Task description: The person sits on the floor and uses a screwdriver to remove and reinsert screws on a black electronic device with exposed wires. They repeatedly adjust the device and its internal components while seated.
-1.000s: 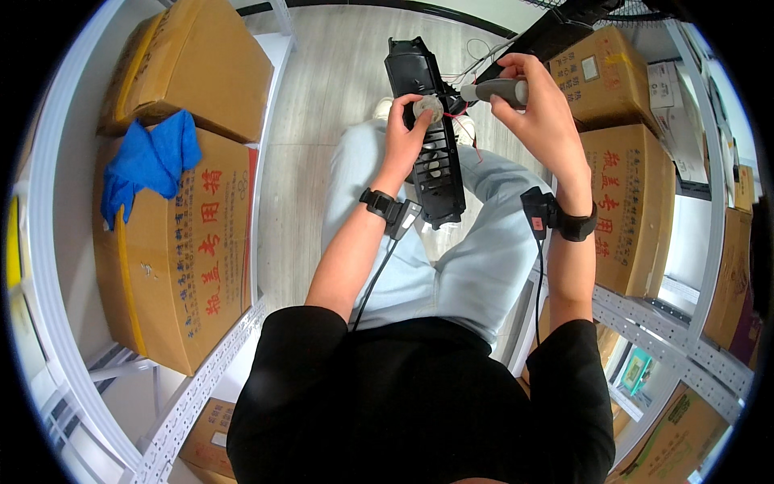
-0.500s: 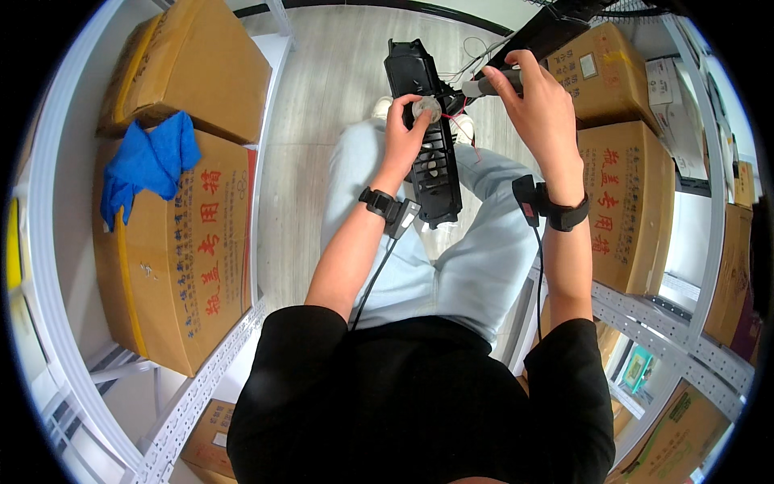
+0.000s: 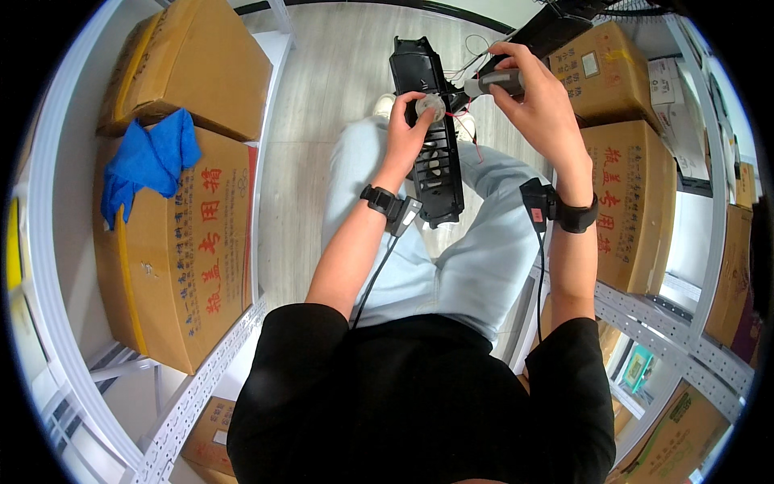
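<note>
A long black plastic housing [image 3: 415, 68] with slats along its near half sits upright between my knees. My left hand [image 3: 407, 133] is closed on a small clear round part [image 3: 430, 108] against the housing. In my right hand [image 3: 540, 105] is a grey-handled tool [image 3: 496, 84], perhaps a screwdriver, pointing left toward the housing just beside the clear part; its tip is too small to make out. Thin red and pale wires [image 3: 475, 135] hang at the housing's right side. Black straps with small boxes and cables circle both my wrists.
Metal racks [image 3: 181, 411] flank me, with cardboard boxes [image 3: 205, 68] on both sides. A blue cloth [image 3: 153, 157] drapes over a left-hand box. A black beam-like piece [image 3: 548, 32] stands beyond my right hand. Grey floor [image 3: 306, 73] lies ahead, and my shoes [image 3: 384, 105] show under the housing.
My right hand with the tool rose slightly and shifted left, then came back a little rightward, its fingers re-placed around the handle. My left hand and the housing have barely moved.
</note>
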The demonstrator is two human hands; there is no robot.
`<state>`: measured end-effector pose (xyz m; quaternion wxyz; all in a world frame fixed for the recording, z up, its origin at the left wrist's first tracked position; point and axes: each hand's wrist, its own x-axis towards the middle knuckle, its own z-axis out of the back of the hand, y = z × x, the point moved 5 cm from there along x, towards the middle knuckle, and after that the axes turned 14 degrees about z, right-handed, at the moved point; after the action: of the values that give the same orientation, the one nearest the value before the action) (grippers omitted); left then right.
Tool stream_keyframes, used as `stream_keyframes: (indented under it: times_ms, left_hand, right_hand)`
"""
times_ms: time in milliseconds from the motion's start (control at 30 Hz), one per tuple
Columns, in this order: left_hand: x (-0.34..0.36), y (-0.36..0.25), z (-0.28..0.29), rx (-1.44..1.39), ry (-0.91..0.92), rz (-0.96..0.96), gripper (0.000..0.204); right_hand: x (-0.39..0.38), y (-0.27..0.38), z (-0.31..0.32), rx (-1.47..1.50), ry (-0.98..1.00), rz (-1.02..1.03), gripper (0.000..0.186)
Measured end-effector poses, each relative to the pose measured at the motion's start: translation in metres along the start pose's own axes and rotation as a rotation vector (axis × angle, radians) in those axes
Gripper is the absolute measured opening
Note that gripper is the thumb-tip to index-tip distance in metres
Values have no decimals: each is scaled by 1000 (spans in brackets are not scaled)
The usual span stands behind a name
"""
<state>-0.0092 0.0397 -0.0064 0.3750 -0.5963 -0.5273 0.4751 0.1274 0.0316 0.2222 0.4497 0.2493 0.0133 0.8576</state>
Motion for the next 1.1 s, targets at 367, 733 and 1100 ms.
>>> stream_keyframes:
  times_ms: [367,733,1100]
  left_hand:
    - [0,0,-1,-29,10,18,29]
    - [-1,-1,-2,-16,28,7,28]
    - [0,2,-3,-70,58,28,29]
  right_hand:
    - [1,-2,1,-46,-58,20,39]
    - [0,-4,3,8,-45,-8,37]
    - [0,-2,5,38,-51,-38,32]
